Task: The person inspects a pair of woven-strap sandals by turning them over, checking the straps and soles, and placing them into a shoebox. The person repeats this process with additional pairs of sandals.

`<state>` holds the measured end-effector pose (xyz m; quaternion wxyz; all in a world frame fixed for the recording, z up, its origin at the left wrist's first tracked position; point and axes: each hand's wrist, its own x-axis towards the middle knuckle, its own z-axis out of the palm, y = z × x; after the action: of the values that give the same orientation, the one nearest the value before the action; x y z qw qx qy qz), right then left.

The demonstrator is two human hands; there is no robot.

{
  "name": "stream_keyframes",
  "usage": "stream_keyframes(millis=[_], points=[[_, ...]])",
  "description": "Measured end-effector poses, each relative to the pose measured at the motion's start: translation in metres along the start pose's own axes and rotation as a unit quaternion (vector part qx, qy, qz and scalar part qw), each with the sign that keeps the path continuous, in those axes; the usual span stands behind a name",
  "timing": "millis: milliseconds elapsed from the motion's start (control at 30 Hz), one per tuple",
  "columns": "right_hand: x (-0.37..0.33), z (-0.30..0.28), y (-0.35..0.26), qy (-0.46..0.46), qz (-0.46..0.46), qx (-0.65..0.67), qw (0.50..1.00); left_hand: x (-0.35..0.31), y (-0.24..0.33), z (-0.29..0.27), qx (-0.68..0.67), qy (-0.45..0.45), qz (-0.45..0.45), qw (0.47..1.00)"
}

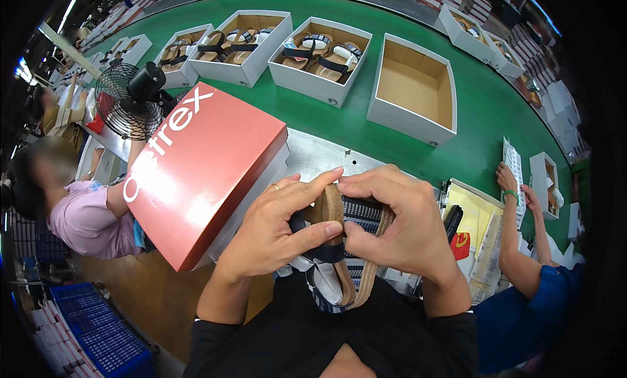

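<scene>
1 sandal (339, 260) with a tan edge and dark striped straps is held up close to the person's chest. The left hand (277, 228) is closed on it, thumb and fingers pinching the tan edge at the top. The right hand (398, 224) is closed on it too, gripping the other side, and the 2 hands touch at the fingertips. A ring sits on 1 finger of the left hand.

Just left of the sandal lies 1 red box lid (196, 175), tilted, on top of a white box. Behind the sandal runs a green belt (486, 110). On the belt, right behind the sandal, stand 4 white boxes in a row: 3 hold sandals (320, 55) and 1 open box (415, 91) has nothing in it. More boxes sit further along the belt on both ends.

Far left of the sandal stands 1 black fan (127, 100), and a person in a pink top (85, 221) sits near it. Right of the sandal, a person in a blue sleeve (522, 313) rests 2 hands on papers. Low and left of the sandal is 1 blue crate (98, 332).
</scene>
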<state>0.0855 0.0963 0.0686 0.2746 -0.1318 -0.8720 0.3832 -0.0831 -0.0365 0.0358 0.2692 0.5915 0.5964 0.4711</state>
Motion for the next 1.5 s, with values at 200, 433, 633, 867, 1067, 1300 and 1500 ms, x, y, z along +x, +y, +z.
stream_keyframes(millis=[200, 433, 633, 867, 1067, 1300, 1500], points=[[0.010, -0.010, -0.003, -0.046, 0.078, 0.027, 0.996, 0.000, 0.005, 0.005, 0.031, 0.006, 0.001, 0.999], [0.000, -0.002, 0.007, -0.013, 0.014, 0.013, 1.000, -0.003, 0.000, 0.004, 0.029, 0.010, -0.001, 1.000], [0.002, 0.005, 0.004, 0.017, 0.016, -0.001, 1.000, -0.004, -0.004, 0.006, 0.015, 0.019, -0.006, 1.000], [0.020, 0.006, 0.015, -0.023, 0.157, 0.101, 0.982, -0.006, -0.008, 0.004, -0.118, 0.010, -0.040, 0.992], [-0.016, 0.009, 0.033, -0.137, 0.177, 0.305, 0.926, -0.018, -0.018, -0.013, -0.195, 0.035, -0.070, 0.978], [-0.032, 0.023, 0.028, -0.046, 0.213, 0.225, 0.950, -0.013, -0.020, -0.015, 0.049, 0.066, -0.016, 0.996], [-0.035, 0.024, 0.030, -0.007, 0.179, 0.219, 0.959, -0.006, -0.017, -0.012, -0.012, 0.080, -0.004, 0.997]])
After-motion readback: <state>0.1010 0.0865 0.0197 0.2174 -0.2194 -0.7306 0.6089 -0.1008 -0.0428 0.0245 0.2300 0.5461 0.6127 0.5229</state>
